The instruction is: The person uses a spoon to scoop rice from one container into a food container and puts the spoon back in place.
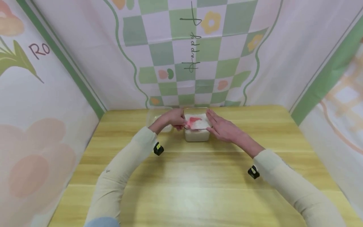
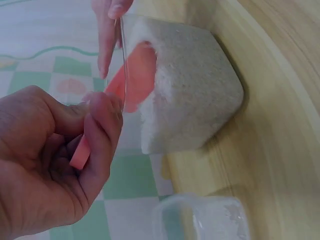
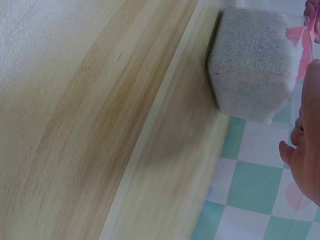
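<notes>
A clear square container [image 1: 197, 136] filled with white rice [image 2: 195, 85] stands at the back of the table. My left hand [image 1: 176, 118] is at its left rim, pinching the handle of a pink scoop [image 2: 142, 70] between thumb and curled fingers. The scoop's head dips into the rice just inside the rim, partly sunk in it. On the other side, my right hand [image 1: 224, 128] touches the right rim, its fingers straight and close together. In the right wrist view the rice is seen through the clear wall, with the scoop's pink edge [image 3: 299, 47] near the rim.
A second clear plastic container [image 2: 222, 217] sits left of the rice, partly behind my left hand and forearm in the head view. The wooden table [image 1: 187, 183] meets a patterned cloth backdrop [image 1: 195, 72] right behind the containers. Cloth walls rise on both sides.
</notes>
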### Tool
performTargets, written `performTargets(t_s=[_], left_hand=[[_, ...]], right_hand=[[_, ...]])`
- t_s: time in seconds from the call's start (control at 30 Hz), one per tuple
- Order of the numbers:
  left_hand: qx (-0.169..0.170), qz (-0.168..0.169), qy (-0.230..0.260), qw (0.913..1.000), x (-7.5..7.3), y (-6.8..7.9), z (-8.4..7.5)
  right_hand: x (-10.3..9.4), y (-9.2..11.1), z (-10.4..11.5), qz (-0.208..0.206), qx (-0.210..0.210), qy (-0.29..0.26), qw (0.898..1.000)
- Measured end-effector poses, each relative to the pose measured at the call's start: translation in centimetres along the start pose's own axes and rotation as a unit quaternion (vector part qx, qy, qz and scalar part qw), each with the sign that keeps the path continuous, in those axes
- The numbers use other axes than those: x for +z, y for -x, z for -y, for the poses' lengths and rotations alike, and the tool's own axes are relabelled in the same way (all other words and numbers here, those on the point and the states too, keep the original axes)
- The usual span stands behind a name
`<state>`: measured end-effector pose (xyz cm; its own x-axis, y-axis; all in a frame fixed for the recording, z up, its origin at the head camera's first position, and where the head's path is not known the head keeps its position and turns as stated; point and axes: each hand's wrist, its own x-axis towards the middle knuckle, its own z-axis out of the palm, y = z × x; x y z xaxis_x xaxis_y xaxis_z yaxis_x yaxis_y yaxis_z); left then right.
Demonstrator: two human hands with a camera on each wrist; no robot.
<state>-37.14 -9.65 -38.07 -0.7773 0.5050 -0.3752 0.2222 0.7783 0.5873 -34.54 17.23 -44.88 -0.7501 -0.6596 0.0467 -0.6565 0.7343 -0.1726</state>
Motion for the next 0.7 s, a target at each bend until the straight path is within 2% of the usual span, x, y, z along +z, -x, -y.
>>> performTargets(t_s=[0.23, 0.43, 0.7], left_hand=[[-0.008, 0.004, 0.090, 0.9959, 0.1, 0.7, 1.7], [0.006, -0.006, 0.137, 0.9905, 0.5, 1.2, 2.5], [0.007, -0.027, 0.218, 0.9755, 1.6, 2.0, 3.5]], right_hand=[[0.1, -0.1, 0.0, 0.002, 0.006, 0.000, 1.000], [0.0, -0.1, 0.0, 0.000, 0.009, 0.003, 1.000], [0.1, 0.1, 0.0, -0.004, 0.008, -0.006, 1.000]])
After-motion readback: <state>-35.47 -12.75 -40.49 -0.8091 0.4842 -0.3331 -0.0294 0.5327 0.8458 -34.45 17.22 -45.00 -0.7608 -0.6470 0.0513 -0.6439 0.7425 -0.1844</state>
